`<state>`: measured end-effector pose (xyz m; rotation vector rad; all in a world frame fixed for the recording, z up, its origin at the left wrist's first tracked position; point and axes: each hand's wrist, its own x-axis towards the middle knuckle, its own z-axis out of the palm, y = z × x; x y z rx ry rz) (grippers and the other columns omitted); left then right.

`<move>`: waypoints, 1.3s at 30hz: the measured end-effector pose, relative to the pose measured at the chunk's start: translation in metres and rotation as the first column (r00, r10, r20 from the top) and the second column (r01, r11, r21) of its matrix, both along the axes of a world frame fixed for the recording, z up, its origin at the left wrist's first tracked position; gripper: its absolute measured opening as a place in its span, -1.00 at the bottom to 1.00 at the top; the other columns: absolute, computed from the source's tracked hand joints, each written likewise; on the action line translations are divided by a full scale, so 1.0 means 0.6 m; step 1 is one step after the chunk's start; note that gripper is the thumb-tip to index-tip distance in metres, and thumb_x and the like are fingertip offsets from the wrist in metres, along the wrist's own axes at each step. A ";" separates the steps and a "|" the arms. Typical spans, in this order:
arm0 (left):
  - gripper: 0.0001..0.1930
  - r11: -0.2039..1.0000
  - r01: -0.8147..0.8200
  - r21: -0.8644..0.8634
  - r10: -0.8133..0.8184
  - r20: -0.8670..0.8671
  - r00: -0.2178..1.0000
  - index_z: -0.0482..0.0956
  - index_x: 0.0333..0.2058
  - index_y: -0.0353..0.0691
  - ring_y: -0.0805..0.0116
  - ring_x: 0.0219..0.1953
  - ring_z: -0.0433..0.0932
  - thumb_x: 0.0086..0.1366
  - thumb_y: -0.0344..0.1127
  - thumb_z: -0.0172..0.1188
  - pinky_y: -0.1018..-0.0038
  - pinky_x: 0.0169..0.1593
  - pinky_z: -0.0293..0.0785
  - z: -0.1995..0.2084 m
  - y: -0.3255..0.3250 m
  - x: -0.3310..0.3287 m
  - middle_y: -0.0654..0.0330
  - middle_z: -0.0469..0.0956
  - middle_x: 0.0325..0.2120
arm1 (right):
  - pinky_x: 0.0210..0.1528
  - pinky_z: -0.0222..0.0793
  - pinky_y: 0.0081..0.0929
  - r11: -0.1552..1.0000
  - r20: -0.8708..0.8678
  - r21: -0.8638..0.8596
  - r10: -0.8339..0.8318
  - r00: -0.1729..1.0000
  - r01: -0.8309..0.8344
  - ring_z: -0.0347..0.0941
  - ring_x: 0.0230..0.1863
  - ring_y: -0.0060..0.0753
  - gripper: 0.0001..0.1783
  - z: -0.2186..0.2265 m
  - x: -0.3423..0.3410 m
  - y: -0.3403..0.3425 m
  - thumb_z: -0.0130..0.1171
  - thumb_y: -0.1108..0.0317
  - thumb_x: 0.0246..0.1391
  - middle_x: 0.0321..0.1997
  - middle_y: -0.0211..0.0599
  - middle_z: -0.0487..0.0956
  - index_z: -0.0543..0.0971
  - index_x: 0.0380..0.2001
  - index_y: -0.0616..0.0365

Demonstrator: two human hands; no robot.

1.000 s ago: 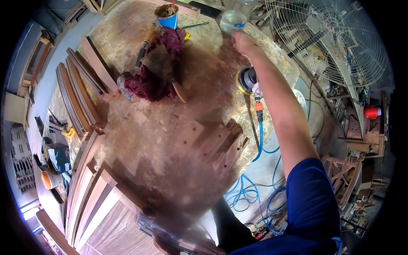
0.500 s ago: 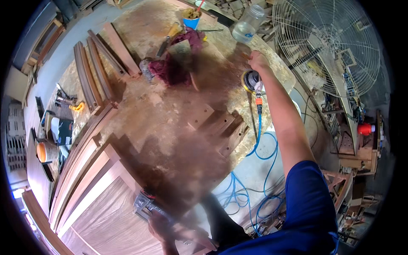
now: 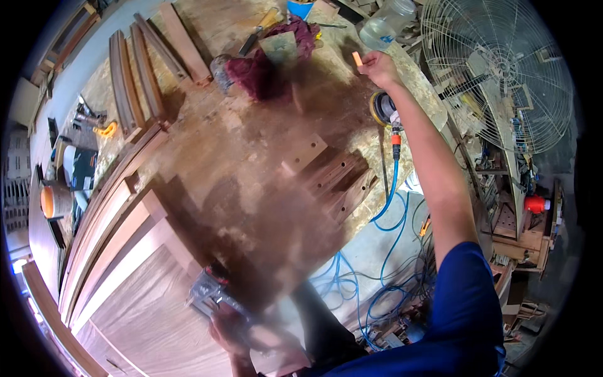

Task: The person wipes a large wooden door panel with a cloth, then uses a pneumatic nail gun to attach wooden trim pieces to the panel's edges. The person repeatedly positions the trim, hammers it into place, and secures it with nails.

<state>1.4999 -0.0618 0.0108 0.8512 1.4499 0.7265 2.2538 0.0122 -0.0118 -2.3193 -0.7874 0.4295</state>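
My right hand [image 3: 380, 69] is reached out to the far right of the workbench [image 3: 207, 147]. It pinches a small light-orange stick-like piece [image 3: 357, 58] between thumb and fingers. Just below that hand lies a round disc sander [image 3: 380, 108] with an orange coupling and a blue hose. At the lower left my left hand [image 3: 229, 330] is closed around a grey hand-held power tool [image 3: 213, 294] with a reddish front. The tool, whose exact kind is unclear, rests at the edge of a wood-grained panel [image 3: 138, 298]. Haze blurs the area around this hand.
Drilled wooden blocks [image 3: 339, 179] lie mid-bench. Beyond them are a dark red cloth [image 3: 257, 75] and a clear jar [image 3: 386, 28]. Long wooden strips [image 3: 147, 75] lie far left. A large wire fan [image 3: 502, 69] stands right. Blue hoses [image 3: 358, 283] trail on the floor.
My right hand has lifted slightly with the small piece, which now shows clearly. The view has shifted, and my left hand stays on the tool at the panel.
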 end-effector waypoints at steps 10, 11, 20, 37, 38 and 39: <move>-0.60 0.990 -0.114 -0.078 0.123 0.123 0.985 0.52 -0.32 -0.15 0.44 -0.45 0.50 0.63 0.01 0.00 0.44 -0.28 0.50 0.046 -0.024 -0.041 0.26 0.46 -0.53 | -0.52 0.40 -0.65 0.856 -0.846 0.515 0.516 0.138 -0.045 0.50 -0.51 -0.66 -0.88 0.281 -0.647 -0.045 0.33 0.38 0.28 -0.16 -0.13 0.71 0.58 -0.22 0.11; -0.60 0.988 -0.134 -0.081 0.149 0.210 0.966 0.52 -0.33 -0.15 0.44 -0.46 0.50 0.63 0.00 -0.01 0.43 -0.27 0.53 0.070 -0.033 -0.054 0.26 0.46 -0.52 | -0.53 0.39 -0.66 0.858 -0.848 0.511 0.514 0.130 -0.057 0.49 -0.52 -0.66 -0.88 0.297 -0.706 -0.050 0.34 0.38 0.28 -0.16 -0.13 0.71 0.57 -0.23 0.11; -0.39 0.980 -0.164 0.115 0.157 0.069 0.985 0.58 -0.24 -0.25 0.45 -0.36 0.50 0.71 0.12 -0.31 0.49 -0.22 0.48 0.228 -0.131 -0.306 0.26 0.57 -0.38 | -0.38 0.41 -0.70 0.752 -0.393 0.362 0.659 0.642 -0.551 0.47 -0.42 -0.78 -0.87 0.423 -1.324 -0.192 0.40 0.54 0.22 -0.40 -0.44 0.64 0.65 -0.19 0.27; -0.41 0.867 -0.498 0.028 0.367 0.640 0.675 0.55 -0.10 -0.33 0.44 -0.30 0.56 0.70 0.09 -0.29 0.44 -0.18 0.53 0.326 -0.249 -0.868 0.17 0.60 -0.30 | -0.24 0.52 -0.23 0.432 0.274 0.259 0.825 0.495 -0.864 0.61 -0.27 -0.08 -0.82 0.520 -1.985 -0.286 0.41 0.50 0.10 -0.23 -0.17 0.60 0.69 -0.20 0.15; -0.43 0.850 -0.528 0.002 0.408 0.631 0.659 0.57 -0.18 -0.28 0.50 -0.40 0.49 0.69 0.09 -0.26 0.49 -0.27 0.46 0.340 -0.239 -0.882 0.26 0.56 -0.40 | -0.20 0.49 -0.29 0.460 0.372 0.255 0.765 0.525 -0.851 0.57 -0.20 -0.17 -0.71 0.527 -1.984 -0.280 0.44 0.52 0.07 -0.19 -0.19 0.56 0.67 -0.11 0.13; -0.44 0.831 -0.556 -0.024 0.448 0.622 0.642 0.58 -0.26 -0.23 0.56 -0.50 0.42 0.69 0.08 -0.23 0.54 -0.36 0.40 0.345 -0.228 -0.894 0.34 0.52 -0.50 | -0.17 0.47 -0.34 0.539 0.362 0.196 0.737 0.571 -0.819 0.53 -0.14 -0.32 -0.62 0.539 -1.989 -0.268 0.43 0.44 0.14 -0.12 -0.21 0.55 0.59 0.02 0.16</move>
